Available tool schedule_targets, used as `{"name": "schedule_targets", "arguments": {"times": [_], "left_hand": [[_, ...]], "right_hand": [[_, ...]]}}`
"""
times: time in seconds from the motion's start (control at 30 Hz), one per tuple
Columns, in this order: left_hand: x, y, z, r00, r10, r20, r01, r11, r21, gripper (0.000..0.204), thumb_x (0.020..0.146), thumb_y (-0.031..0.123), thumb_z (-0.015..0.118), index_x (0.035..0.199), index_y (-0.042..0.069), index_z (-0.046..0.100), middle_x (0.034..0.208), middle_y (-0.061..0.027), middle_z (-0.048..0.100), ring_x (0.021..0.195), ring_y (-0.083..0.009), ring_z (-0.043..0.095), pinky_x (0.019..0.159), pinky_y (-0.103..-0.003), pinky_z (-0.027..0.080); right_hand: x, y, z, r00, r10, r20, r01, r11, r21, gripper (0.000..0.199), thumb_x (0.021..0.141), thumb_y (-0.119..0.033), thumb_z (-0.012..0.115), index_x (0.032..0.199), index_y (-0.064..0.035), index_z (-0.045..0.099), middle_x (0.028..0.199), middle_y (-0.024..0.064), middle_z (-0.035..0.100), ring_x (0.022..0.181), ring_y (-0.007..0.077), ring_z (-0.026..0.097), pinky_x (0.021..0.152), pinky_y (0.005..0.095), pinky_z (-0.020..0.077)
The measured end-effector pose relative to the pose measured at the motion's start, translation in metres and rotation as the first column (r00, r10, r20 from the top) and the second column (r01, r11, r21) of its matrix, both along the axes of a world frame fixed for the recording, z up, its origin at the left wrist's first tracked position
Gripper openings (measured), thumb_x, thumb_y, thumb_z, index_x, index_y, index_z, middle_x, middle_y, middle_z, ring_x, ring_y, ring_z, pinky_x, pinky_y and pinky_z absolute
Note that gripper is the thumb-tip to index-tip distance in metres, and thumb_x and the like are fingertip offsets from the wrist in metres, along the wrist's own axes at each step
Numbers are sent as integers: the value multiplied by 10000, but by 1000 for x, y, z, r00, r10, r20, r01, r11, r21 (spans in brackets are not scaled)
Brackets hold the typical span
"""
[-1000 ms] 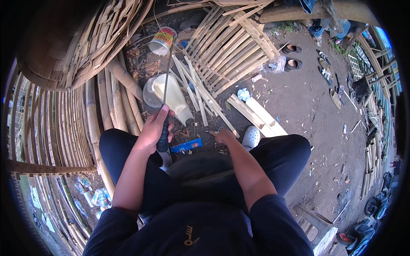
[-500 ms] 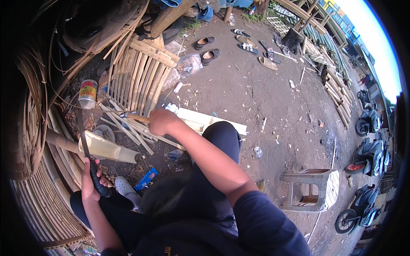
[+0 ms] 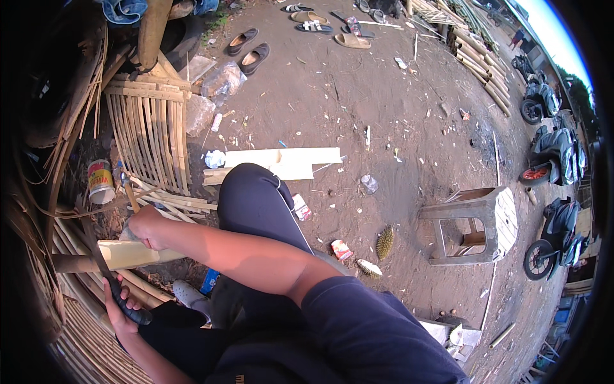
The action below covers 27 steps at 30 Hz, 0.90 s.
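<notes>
My left hand (image 3: 121, 306) is wrapped round the black handle of a machete (image 3: 96, 251), whose long dark blade points up and away from me. Its blade crosses the left end of a pale split piece of bamboo (image 3: 131, 255); whether it touches or cuts in, I cannot tell. Closed on a wooden handle, my right hand (image 3: 148, 228) holds a hammer (image 3: 132, 197) with its head up and to the left. That fist is just above the split bamboo and partly hides it. A round bamboo pole (image 3: 70, 263) lies at the left beside the blade.
A yellow-and-red can (image 3: 100, 182) stands beyond the blade. Bamboo slats (image 3: 146, 131) lean farther off, near flat pale boards (image 3: 291, 163). Rightward on the dirt stand a stool (image 3: 473, 221) and durians (image 3: 385, 242). Shoes (image 3: 254, 59) and motorbikes (image 3: 553, 153) are farther out.
My right hand has moved left and down with the hammer, toward the machete and the split bamboo. The hammer's head now points up rather than left. The whole view has shifted.
</notes>
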<state>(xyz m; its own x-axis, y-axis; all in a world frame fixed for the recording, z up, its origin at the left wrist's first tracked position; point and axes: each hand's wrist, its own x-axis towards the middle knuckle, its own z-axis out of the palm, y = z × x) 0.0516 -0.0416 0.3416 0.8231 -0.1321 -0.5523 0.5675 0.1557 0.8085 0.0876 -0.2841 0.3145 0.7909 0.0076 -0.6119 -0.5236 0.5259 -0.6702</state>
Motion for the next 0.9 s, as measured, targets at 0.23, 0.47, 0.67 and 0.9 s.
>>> {"name": "schedule_targets", "arguments": {"times": [0.23, 0.47, 0.67, 0.9], "left_hand": [[-9, -9, 15, 1000, -13, 10, 12, 998, 61, 414, 977, 514, 460, 1100, 132, 564, 601, 61, 403, 411, -50, 367, 371, -202, 338], [-17, 2, 19, 1000, -28, 1, 28, 999, 24, 421, 983, 501, 458, 1129, 121, 566, 608, 59, 402, 415, -52, 370, 378, -204, 345], [-8, 6, 10, 995, -100, -20, 99, 994, -41, 443, 985, 500, 453, 1143, 100, 561, 621, 51, 417, 420, -54, 375, 376, -211, 353], [-3, -10, 22, 996, -89, -12, 89, 996, 2, 457, 988, 501, 447, 1136, 87, 575, 633, 44, 426, 424, -58, 378, 376, -205, 346]], "right_hand": [[25, 33, -14, 974, -207, -94, 215, 973, 86, 208, 861, -89, 536, 972, 64, 623, 789, 147, 609, 604, 184, 550, 400, 354, 361], [17, 44, 7, 988, -111, -109, 129, 977, 167, 313, 902, -142, 488, 1135, 29, 608, 1094, 161, 644, 986, 250, 645, 715, 389, 524], [48, 79, -18, 994, -23, -105, 42, 982, 183, 292, 927, -177, 452, 1116, -45, 631, 1072, 94, 651, 921, 218, 646, 684, 363, 506], [57, 105, -4, 964, -127, -232, 185, 951, 248, 295, 930, -205, 438, 1103, -32, 604, 1039, 98, 629, 840, 217, 613, 639, 353, 462]]}}
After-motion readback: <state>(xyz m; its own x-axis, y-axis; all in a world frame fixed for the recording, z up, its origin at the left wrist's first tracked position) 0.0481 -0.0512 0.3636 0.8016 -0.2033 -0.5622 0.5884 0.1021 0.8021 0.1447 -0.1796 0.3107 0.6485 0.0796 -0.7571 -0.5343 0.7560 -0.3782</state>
